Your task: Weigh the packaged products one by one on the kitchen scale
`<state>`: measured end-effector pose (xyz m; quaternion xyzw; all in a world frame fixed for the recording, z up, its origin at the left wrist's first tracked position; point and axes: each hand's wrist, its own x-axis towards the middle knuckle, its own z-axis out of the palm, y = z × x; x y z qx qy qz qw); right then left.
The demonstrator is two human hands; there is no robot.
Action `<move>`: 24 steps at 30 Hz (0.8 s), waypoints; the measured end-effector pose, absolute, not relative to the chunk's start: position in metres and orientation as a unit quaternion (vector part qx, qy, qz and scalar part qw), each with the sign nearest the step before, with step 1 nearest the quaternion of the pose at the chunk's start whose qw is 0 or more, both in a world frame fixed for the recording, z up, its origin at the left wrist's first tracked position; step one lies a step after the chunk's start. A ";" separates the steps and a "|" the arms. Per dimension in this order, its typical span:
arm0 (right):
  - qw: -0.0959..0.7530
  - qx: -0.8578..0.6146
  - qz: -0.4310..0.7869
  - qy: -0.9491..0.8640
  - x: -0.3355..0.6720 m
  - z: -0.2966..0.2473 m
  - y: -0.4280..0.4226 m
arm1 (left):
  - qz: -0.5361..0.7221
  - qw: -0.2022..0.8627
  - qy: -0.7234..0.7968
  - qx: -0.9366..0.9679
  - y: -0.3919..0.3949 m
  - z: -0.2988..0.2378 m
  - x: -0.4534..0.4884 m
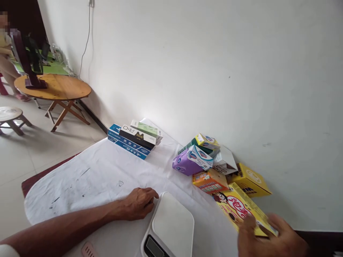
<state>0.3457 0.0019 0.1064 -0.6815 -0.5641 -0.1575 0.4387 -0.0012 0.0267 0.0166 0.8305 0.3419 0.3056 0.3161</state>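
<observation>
My right hand [270, 237], slightly blurred, has its thumb and fingers on either side of the near end of a yellow box [235, 205] with a cartoon face and red lettering. The box lies beside other boxes on the white cloth. On the cloth, my left hand [139, 204] rests with its fingers curled in, its index finger at the left edge of a white kitchen scale [174, 223]. Nothing shows in that hand. The scale's plate is bare, and its dark display [154, 247] faces me.
Right of centre sit a purple box [184, 162], an orange box [210, 181] and another yellow box [252, 180]. Blue boxes [128, 145] are stacked at the back left. A pink strap [89, 250] lies in front. Beyond stand a round table [66, 87] with a fan, a stool [10, 114] and a seated person.
</observation>
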 end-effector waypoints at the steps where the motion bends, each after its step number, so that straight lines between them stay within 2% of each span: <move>1: 0.442 -0.674 -0.194 -0.560 0.317 0.114 0.012 | 0.306 0.313 0.343 0.831 0.026 0.016 -0.001; 4: 0.423 -0.564 -0.103 -0.701 0.227 0.131 0.055 | 0.306 0.310 0.338 0.834 0.026 0.014 -0.001; 8: 0.334 -0.472 -0.028 -0.816 0.134 0.140 0.118 | 0.298 0.307 0.337 0.838 0.027 0.014 -0.002; 13: 0.182 -0.479 0.008 -0.859 0.067 0.143 0.173 | 0.286 0.313 0.336 0.841 0.028 0.019 -0.005; 16: 0.128 -0.502 0.008 -0.855 0.050 0.142 0.189 | 0.283 0.314 0.338 0.841 0.028 0.020 -0.005; 19: 0.152 -0.491 0.037 -0.857 0.048 0.140 0.196 | 0.281 0.314 0.339 0.841 0.029 0.019 -0.004; 24: 0.264 -0.465 0.053 -0.843 0.071 0.148 0.175 | 0.287 0.318 0.332 0.841 0.029 0.017 -0.004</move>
